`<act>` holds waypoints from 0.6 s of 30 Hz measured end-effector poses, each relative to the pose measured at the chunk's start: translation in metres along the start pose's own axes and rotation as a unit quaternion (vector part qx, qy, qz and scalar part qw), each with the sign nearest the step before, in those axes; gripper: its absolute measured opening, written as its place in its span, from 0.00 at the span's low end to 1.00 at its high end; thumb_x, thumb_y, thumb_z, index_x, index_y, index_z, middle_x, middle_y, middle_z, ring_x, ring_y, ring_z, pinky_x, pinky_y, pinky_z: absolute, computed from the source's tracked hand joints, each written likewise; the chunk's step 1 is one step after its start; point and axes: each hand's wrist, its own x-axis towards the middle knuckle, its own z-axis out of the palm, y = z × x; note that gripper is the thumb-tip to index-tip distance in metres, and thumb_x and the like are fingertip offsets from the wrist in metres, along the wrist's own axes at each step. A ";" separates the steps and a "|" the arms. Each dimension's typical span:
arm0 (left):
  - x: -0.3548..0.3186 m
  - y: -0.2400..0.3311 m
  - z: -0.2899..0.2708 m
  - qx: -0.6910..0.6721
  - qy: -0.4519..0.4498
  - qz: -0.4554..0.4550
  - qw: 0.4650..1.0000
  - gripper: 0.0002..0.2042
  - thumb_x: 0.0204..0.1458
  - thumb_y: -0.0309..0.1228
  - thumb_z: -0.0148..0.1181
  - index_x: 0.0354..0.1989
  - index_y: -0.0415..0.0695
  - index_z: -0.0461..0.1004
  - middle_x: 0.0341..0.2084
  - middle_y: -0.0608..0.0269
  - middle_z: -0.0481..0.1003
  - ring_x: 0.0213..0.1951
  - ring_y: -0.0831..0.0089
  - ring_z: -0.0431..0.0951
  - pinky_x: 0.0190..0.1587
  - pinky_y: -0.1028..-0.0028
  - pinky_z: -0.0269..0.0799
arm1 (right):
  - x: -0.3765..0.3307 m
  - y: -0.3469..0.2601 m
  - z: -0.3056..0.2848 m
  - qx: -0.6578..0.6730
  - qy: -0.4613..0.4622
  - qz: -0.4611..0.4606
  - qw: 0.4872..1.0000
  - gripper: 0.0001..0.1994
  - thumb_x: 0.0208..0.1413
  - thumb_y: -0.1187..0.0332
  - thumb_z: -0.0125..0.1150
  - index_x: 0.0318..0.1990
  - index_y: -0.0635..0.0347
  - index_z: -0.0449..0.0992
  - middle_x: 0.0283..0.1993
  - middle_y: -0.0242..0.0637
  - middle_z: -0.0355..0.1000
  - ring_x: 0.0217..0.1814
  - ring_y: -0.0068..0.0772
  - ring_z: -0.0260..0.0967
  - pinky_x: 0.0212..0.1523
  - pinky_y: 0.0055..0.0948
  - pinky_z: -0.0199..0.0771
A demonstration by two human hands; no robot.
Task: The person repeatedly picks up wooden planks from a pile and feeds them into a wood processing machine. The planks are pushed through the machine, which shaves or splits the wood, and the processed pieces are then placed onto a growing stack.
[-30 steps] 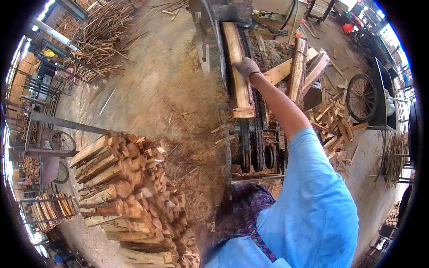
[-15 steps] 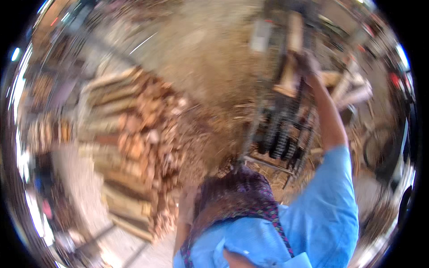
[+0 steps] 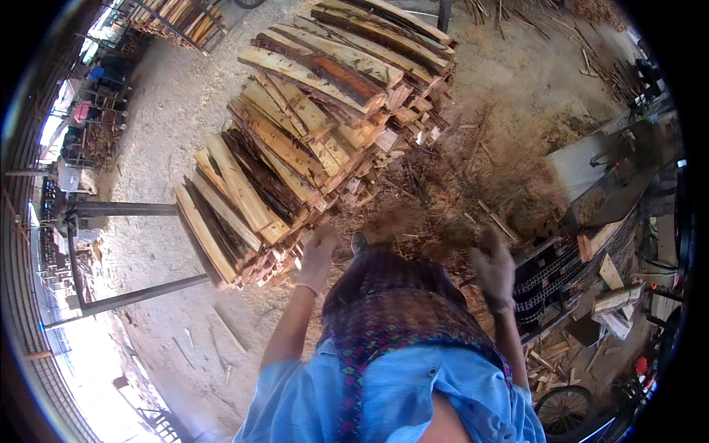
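Both my hands wear pale work gloves and hold nothing. My left hand (image 3: 317,260) hangs beside the near end of a large stack of rough-sawn wood slabs (image 3: 317,74), its fingers loosely out. On the other side of my patterned apron (image 3: 406,303), my right hand (image 3: 493,272) is open, thumb apart from slightly blurred fingers. It is nearest to a machine with dark chain tracks (image 3: 543,284). A piece of wood (image 3: 607,238) lies on that machine, its cut end toward me.
Bark and wood scraps (image 3: 421,192) litter the ground between stack and machine. A metal frame (image 3: 140,295) juts out left of the stack. More wood pieces (image 3: 617,299) lie beside the machine, near a spoked wheel (image 3: 565,410). Another wood stack (image 3: 177,22) stands far left.
My right hand has let go of the wood piece on the machine and come back near my body. The view has turned left, bringing the slab stack to the middle.
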 end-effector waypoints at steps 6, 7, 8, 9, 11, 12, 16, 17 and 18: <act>0.031 0.025 -0.044 -0.152 0.054 -0.003 0.987 0.24 0.67 0.34 0.65 0.68 0.39 0.72 0.47 0.62 0.83 0.44 0.72 0.84 0.44 0.70 0.82 | 0.067 -0.031 0.151 0.135 -0.267 0.068 0.952 0.25 0.65 0.56 0.69 0.62 0.65 0.76 0.58 0.42 0.80 0.58 0.37 0.78 0.56 0.35 0.76; 0.029 0.032 -0.050 -0.160 0.057 -0.004 0.985 0.25 0.67 0.34 0.65 0.69 0.38 0.71 0.48 0.61 0.83 0.45 0.72 0.84 0.45 0.69 0.82 | 0.076 -0.033 0.184 0.210 -0.273 0.131 0.929 0.25 0.65 0.56 0.69 0.62 0.64 0.76 0.58 0.42 0.80 0.58 0.38 0.78 0.55 0.36 0.76; 0.026 0.033 -0.057 -0.170 0.060 -0.016 0.983 0.26 0.67 0.34 0.64 0.71 0.37 0.69 0.51 0.59 0.83 0.48 0.72 0.84 0.47 0.69 0.82 | 0.088 -0.035 0.216 0.288 -0.302 0.176 0.892 0.25 0.65 0.56 0.70 0.62 0.64 0.76 0.58 0.43 0.80 0.58 0.39 0.78 0.55 0.38 0.77; 0.024 0.033 -0.064 -0.151 0.054 -0.025 0.987 0.27 0.68 0.34 0.64 0.72 0.37 0.69 0.51 0.59 0.83 0.48 0.71 0.84 0.49 0.69 0.82 | 0.099 -0.035 0.247 0.362 -0.324 0.221 0.845 0.26 0.65 0.55 0.70 0.63 0.63 0.75 0.57 0.44 0.80 0.58 0.41 0.78 0.54 0.39 0.77; 0.022 0.028 -0.079 -0.109 0.037 -0.043 0.992 0.27 0.68 0.34 0.63 0.72 0.36 0.68 0.52 0.59 0.83 0.50 0.71 0.84 0.51 0.70 0.81 | 0.117 -0.036 0.307 0.437 -0.286 0.231 0.821 0.26 0.65 0.56 0.71 0.64 0.61 0.75 0.57 0.42 0.79 0.56 0.39 0.78 0.53 0.38 0.78; 0.022 0.018 -0.086 -0.078 0.054 -0.022 0.995 0.27 0.69 0.34 0.62 0.73 0.36 0.67 0.55 0.58 0.82 0.51 0.70 0.83 0.55 0.70 0.80 | 0.123 -0.041 0.331 0.472 -0.271 0.233 0.806 0.26 0.64 0.56 0.71 0.64 0.60 0.74 0.56 0.41 0.79 0.55 0.38 0.78 0.52 0.38 0.78; 0.004 0.033 -0.105 -0.142 0.006 -0.066 0.988 0.26 0.71 0.35 0.60 0.72 0.36 0.68 0.58 0.58 0.80 0.53 0.69 0.82 0.58 0.70 0.79 | 0.146 -0.092 0.387 0.352 -0.084 0.312 0.879 0.15 0.64 0.64 0.72 0.55 0.54 0.79 0.51 0.32 0.78 0.50 0.28 0.77 0.45 0.35 0.83; 0.005 0.027 -0.113 -0.115 0.003 -0.057 0.992 0.26 0.71 0.36 0.60 0.72 0.36 0.68 0.57 0.57 0.80 0.54 0.69 0.82 0.59 0.70 0.79 | 0.148 -0.077 0.399 0.335 -0.087 0.230 0.909 0.15 0.64 0.64 0.72 0.54 0.54 0.80 0.52 0.32 0.78 0.50 0.28 0.77 0.43 0.35 0.83; 0.008 0.022 -0.118 -0.091 0.004 -0.046 0.995 0.26 0.71 0.36 0.61 0.72 0.36 0.68 0.57 0.57 0.80 0.54 0.68 0.82 0.59 0.70 0.79 | 0.142 -0.081 0.399 0.314 -0.092 0.143 0.934 0.15 0.63 0.63 0.72 0.54 0.54 0.80 0.52 0.33 0.78 0.50 0.28 0.76 0.42 0.36 0.83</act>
